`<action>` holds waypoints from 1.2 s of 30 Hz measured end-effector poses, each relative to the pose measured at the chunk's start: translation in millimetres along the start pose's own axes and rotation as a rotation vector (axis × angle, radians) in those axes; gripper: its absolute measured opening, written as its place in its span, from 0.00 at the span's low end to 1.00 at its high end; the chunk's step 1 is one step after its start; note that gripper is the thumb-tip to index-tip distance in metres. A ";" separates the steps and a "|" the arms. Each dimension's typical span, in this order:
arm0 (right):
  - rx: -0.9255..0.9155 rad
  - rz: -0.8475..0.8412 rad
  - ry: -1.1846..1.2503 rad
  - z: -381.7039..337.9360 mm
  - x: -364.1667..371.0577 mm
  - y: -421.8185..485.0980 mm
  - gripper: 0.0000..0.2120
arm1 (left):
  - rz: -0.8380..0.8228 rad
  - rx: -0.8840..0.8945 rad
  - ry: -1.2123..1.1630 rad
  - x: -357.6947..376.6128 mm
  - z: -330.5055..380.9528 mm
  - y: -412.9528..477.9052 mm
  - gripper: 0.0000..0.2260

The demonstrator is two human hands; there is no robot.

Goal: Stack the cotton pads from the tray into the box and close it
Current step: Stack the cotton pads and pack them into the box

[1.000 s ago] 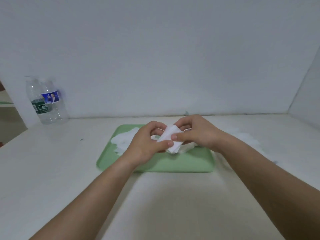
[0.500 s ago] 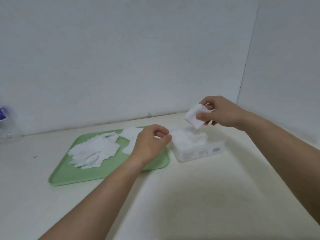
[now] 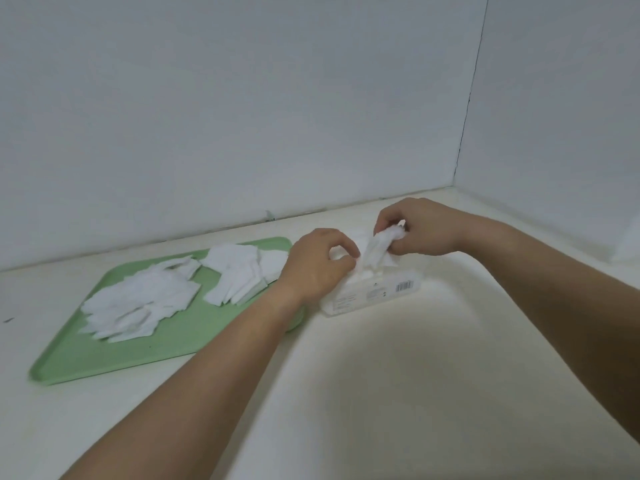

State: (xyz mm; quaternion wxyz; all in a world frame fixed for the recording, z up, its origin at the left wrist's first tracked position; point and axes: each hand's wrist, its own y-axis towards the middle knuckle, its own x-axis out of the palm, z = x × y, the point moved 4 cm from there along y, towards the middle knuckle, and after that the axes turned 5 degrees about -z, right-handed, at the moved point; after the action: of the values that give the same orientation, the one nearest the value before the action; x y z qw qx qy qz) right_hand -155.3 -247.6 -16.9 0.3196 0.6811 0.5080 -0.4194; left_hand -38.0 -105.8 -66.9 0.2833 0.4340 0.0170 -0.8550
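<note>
One head-worn camera is looking forward and down across the table [image 3: 381,393] toward the corner where the back wall [image 3: 242,98] is meeting the side wall [image 3: 561,98]. It is sitting close, the left hand [image 3: 315,268] and right hand [image 3: 426,230] showing mid-frame, forearms [image 3: 194,393] running up from the bottom edge.

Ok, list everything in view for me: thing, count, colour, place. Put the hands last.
tray: one, green, on the table, left of the box.
loose cotton pads: many, white, two untidy heaps on the tray.
box: one, whitish plastic with a barcode label, beside the tray's right end.
held cotton pads: small bunch, white, just above the box.
table: one, cream.
walls: two, white, meeting at the back right.
left hand: fingers curled at the box's left end; what they grip is unclear.
right hand: pinches the held cotton pads.
</note>
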 end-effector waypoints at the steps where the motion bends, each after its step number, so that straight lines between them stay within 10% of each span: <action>1: 0.008 0.001 0.000 1.1 -1.2 -0.5 0.10 | -0.026 -0.016 0.034 1.1 1.0 6.0 0.10; 7: 0.013 0.065 0.060 12.6 -16.4 -7.1 0.10 | -0.228 -0.196 0.171 17.5 2.9 41.5 0.33; 26: 0.106 -0.035 -0.524 -8.6 20.7 18.1 0.10 | -0.097 -0.147 0.357 11.1 -1.2 54.8 0.20; 36: 0.042 -0.153 -0.214 -9.3 21.9 15.4 0.11 | -0.099 -0.174 0.289 10.0 -5.5 56.8 0.20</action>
State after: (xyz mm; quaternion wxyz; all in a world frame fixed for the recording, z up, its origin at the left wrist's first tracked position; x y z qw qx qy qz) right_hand -135.3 -234.6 -32.2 0.3248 0.5982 0.5125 -0.5235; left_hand -10.3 -156.6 -65.6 0.2722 0.5250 0.1529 -0.7918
